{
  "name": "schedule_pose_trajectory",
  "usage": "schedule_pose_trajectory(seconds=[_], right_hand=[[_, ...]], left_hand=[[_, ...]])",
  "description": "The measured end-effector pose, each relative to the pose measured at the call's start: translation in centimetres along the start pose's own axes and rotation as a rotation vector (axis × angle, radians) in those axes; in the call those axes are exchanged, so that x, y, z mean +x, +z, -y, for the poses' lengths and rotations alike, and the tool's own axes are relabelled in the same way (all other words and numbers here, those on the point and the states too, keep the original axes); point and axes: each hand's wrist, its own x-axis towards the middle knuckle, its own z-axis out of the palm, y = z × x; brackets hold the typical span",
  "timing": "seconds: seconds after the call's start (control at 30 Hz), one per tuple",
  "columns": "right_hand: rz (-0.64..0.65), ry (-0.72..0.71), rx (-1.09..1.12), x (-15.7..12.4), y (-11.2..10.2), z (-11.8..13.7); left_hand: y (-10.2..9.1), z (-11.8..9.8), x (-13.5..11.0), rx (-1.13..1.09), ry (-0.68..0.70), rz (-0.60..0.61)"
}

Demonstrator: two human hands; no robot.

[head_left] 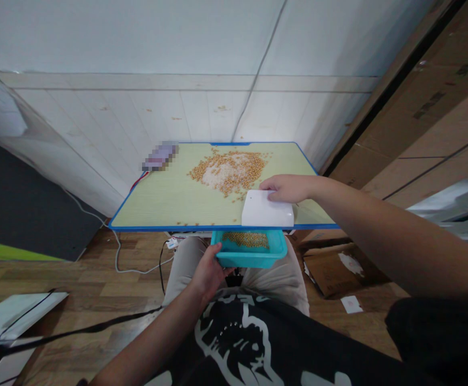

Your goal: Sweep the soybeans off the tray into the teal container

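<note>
My left hand (210,272) is closed on the left end of a turquoise plastic tub (250,261), held just below the table's front edge above my lap. Soybeans (245,239) cover part of the tub's floor. With my right hand (288,188) I grip a white plastic scraper (264,210), thumb on top, its lower edge near the table's front rim above the tub. Beyond the scraper, a heap of soybeans (253,170) is spread out, mixed with white rice-like grains (226,172). A few stray soybeans (197,224) lie along the front edge.
The pale yellow table (149,201) has a blue rim and stands against a white wall. A blurred-out item (160,156) with a red cord lies at its back left corner. Cardboard boxes (338,268) are on the right, and a white cable (117,257) runs over the floor.
</note>
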Motion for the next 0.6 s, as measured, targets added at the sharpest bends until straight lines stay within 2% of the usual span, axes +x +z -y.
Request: schedule_pose_trajectory(seconds=[0.13, 0.33, 0.6], right_hand=[[-0.04, 0.0, 0.034, -0.3, -1.0, -0.6], [-0.137, 0.087, -0.051, 0.1, -2.3, -2.2], [-0.277, 0.286, -0.14, 0.7, -3.7, -4.0]], left_hand=[[0.2, -0.1, -0.1, 0.0, -0.013, -0.015], [0.1, -0.1, -0.2, 0.017, -0.003, -0.012], [-0.3, 0.0, -0.1, 0.03, 0.0, -0.003]])
